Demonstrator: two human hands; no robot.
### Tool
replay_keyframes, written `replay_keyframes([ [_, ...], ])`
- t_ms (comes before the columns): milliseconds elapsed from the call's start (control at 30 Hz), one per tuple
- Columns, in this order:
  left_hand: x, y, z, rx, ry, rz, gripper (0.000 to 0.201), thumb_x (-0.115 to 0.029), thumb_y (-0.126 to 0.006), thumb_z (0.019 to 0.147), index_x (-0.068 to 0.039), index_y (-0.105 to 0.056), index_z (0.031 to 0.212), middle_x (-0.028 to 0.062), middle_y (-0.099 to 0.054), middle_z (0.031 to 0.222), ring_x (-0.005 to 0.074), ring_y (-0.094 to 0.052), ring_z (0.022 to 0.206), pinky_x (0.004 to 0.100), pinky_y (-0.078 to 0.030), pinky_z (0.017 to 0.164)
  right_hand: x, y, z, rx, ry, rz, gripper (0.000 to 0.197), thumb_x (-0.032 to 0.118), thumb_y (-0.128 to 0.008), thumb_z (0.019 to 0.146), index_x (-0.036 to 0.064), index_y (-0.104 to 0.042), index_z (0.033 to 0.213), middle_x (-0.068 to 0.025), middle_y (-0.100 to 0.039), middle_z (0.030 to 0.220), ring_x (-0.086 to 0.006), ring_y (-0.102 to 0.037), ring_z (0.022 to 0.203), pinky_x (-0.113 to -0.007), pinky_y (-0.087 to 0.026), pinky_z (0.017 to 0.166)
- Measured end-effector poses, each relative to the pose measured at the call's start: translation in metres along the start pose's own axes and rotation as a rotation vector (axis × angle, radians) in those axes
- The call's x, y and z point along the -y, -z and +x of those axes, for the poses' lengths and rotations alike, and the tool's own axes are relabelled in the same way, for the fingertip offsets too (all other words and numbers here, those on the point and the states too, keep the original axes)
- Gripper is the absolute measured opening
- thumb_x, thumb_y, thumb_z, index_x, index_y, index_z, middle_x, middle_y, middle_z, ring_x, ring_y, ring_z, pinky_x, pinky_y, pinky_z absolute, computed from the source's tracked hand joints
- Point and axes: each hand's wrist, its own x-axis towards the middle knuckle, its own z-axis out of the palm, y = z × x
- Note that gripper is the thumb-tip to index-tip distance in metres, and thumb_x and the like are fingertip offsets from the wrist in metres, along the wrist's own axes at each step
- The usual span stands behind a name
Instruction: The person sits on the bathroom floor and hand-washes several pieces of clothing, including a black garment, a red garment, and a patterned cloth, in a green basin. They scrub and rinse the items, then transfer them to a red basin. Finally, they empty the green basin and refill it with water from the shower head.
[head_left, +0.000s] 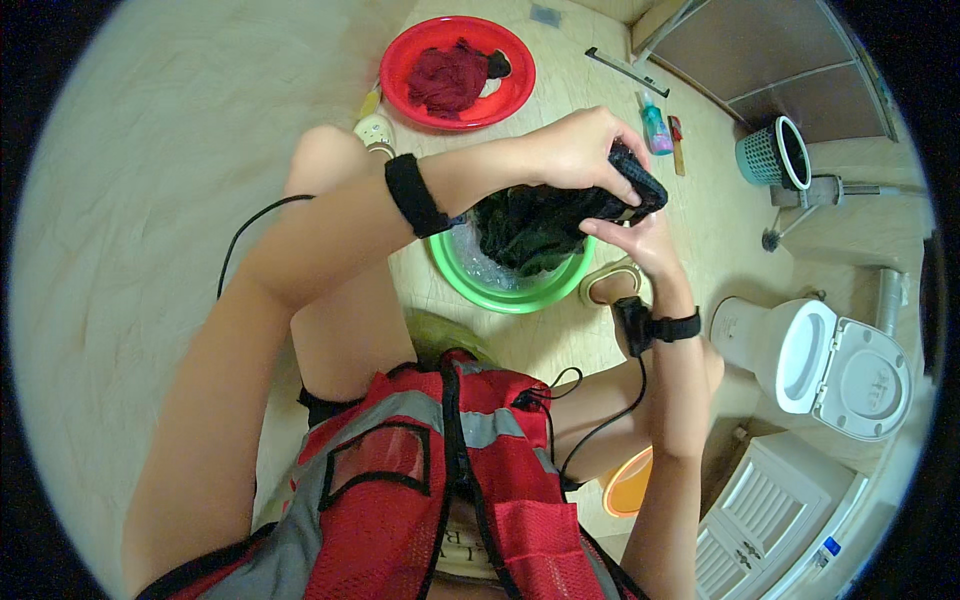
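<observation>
Both of my hands grip a wet-looking black garment [540, 225] by its ribbed or folded end, lifted above a green basin [500, 302]. The rest of the garment hangs down into the basin, where foamy water [475, 255] shows at the left. My left hand [590, 150] reaches across from the left and clasps the bunched end from above, fingers curled over it. From below, my right hand [645, 238] pinches the same end, thumb pointing left. The far part of the basin is hidden behind the garment and my left forearm.
A red basin [392, 88] with a dark red cloth [450, 80] stands on the floor beyond. To the right lie a turquoise bottle [656, 130] and a brush [677, 145]. Farther right are a teal basket [757, 158], a toilet [770, 350] and a white cabinet [775, 505]. An orange basin [628, 485] sits by my leg.
</observation>
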Motion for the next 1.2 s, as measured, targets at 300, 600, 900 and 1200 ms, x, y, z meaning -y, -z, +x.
replay_keyframes([
  [300, 0.026, 0.019, 0.016, 0.115, 0.048, -0.057, 0.025, -0.011, -0.071, 0.068, 0.0, -0.06, 0.088, 0.0022, -0.06, 0.077, 0.0074, -0.053, 0.077, 0.0244, -0.044, 0.071, -0.02, -0.029, 0.044, 0.014, -0.208, 0.209, 0.035, 0.01, -0.076, 0.065, 0.0042, -0.057, 0.094, -0.0007, -0.058, 0.086, -0.0127, -0.057, 0.078, -0.026, -0.048, 0.068],
  [600, 0.051, 0.027, 0.024, 0.059, -0.115, 0.093, 0.045, -0.023, -0.072, 0.069, -0.005, -0.059, 0.108, 0.0143, -0.056, 0.115, 0.0249, -0.054, 0.104, 0.0356, -0.039, 0.095, -0.029, -0.051, 0.06, -0.09, -0.465, 0.358, 0.015, 0.004, -0.064, 0.065, 0.0042, -0.059, 0.079, -0.0027, -0.057, 0.072, -0.012, -0.053, 0.065, -0.025, -0.042, 0.057],
  [900, 0.06, 0.004, 0.033, -0.133, 0.05, -0.291, 0.02, -0.017, -0.069, 0.076, 0.0, -0.069, 0.085, 0.0094, -0.066, 0.071, 0.0092, -0.059, 0.062, 0.0241, -0.049, 0.061, -0.047, -0.062, 0.065, -0.145, -0.576, 0.49, 0.008, 0.009, -0.052, 0.077, 0.0055, -0.052, 0.085, -0.0018, -0.052, 0.069, -0.0102, -0.05, 0.061, -0.023, -0.042, 0.054],
  [1200, 0.059, 0.0, 0.043, -0.307, 0.397, -0.336, 0.046, -0.032, -0.054, 0.086, -0.005, -0.048, 0.05, 0.0012, -0.046, 0.046, 0.008, -0.043, 0.039, 0.0242, -0.035, 0.039, -0.039, -0.066, 0.068, -0.262, -0.579, 0.481, 0.01, 0.004, -0.051, 0.07, 0.003, -0.05, 0.08, -0.0036, -0.051, 0.067, -0.0143, -0.05, 0.061, -0.027, -0.041, 0.055],
])
